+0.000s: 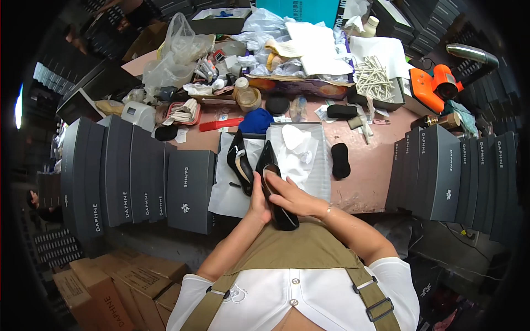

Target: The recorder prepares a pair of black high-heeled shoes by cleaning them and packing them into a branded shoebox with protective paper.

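1. Hands meet over a black glossy shoe (276, 207) held just in front of the person's chest, at the near edge of the pink worktable (364, 182).
2. The left hand (258, 201) cups the shoe from its left side and underneath; its fingers are mostly hidden behind the shoe, so I cannot tell whether they are spread or pressed together.
3. The right hand (292, 196) lies flat on top of the shoe, fingers (274, 180) extended and close together, their tips resting on the upper near the shoe's opening.
4. The shoe runs lengthwise away from the body, its far end pointing toward the open shoebox (292, 160), its near end sticking out below both hands.
5. A second black shoe (240, 163) lies on white tissue paper (232, 193) just left of the held one, apart from both hands.
6. Grey shoeboxes (138, 176) stand in rows on the left, and more grey boxes (441, 171) on the right.
7. A black cloth pad (340, 160) lies on the table right of the open box.
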The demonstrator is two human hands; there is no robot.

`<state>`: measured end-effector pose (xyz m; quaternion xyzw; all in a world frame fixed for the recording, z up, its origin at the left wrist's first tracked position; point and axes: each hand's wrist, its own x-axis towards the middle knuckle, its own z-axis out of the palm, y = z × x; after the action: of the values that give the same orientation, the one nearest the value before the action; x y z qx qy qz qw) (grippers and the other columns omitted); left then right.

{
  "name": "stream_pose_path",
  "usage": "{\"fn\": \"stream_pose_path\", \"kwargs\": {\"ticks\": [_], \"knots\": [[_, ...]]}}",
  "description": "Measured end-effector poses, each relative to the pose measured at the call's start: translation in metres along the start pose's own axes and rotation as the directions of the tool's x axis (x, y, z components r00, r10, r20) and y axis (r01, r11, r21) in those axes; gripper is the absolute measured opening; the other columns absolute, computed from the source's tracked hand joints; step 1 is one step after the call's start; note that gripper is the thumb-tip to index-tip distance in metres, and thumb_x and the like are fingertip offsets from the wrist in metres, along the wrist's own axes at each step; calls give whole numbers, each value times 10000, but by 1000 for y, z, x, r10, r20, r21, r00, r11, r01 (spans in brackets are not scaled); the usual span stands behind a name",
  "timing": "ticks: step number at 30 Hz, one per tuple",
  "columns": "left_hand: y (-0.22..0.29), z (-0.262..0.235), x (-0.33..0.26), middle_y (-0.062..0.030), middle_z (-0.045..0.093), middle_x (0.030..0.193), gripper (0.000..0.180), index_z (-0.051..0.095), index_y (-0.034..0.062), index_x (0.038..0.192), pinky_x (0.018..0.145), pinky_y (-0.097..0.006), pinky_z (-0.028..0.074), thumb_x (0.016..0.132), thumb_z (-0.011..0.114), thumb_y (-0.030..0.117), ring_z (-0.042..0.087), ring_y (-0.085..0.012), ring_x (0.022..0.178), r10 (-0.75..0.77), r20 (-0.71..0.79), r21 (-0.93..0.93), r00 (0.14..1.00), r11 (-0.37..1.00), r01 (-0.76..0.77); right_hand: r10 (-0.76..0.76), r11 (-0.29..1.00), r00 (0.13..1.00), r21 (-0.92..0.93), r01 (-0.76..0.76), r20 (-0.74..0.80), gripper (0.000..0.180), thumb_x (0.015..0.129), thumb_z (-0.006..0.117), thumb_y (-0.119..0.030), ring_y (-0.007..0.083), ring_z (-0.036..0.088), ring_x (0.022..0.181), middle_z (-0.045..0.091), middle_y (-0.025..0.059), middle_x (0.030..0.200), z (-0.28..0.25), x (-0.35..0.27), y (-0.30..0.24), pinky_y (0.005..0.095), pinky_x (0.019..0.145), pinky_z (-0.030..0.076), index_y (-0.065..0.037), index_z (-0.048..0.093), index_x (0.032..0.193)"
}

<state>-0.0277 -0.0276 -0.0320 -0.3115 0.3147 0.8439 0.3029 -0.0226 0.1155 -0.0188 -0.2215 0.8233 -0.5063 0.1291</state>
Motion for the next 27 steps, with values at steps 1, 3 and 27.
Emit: {"fn": "stream_pose_path", "kwargs": {"ticks": [1,3,27], "knots": [[-10,-1,1,-94,456,1377,734,423,108,1354,1039,-368,382,901,376,683,440,-234,1260,35,89,25,995,999,-38,65,995,994,-76,-58,85,523,976,388,-413,373,433,1193,456,191,1260,0,15,9,641,1038,212,17,412,1273],[-18,-3,4,-87,418,1412,686,369,94,1391,1049,-372,378,950,336,617,435,-219,1269,61,10,-11,998,998,-61,-114,963,987,-230,137,113,491,989,294,-461,381,435,1082,439,169,1036,17,33,33,677,1026,155,-9,446,1103],[40,-10,15,-114,624,874,440,557,44,1007,703,-344,529,971,462,472,629,-204,778,135,-18,215,991,968,-128,122,846,908,436,-306,400,366,974,462,-291,354,437,1179,459,236,1298,-22,-11,-19,385,983,359,13,588,1136]]}}
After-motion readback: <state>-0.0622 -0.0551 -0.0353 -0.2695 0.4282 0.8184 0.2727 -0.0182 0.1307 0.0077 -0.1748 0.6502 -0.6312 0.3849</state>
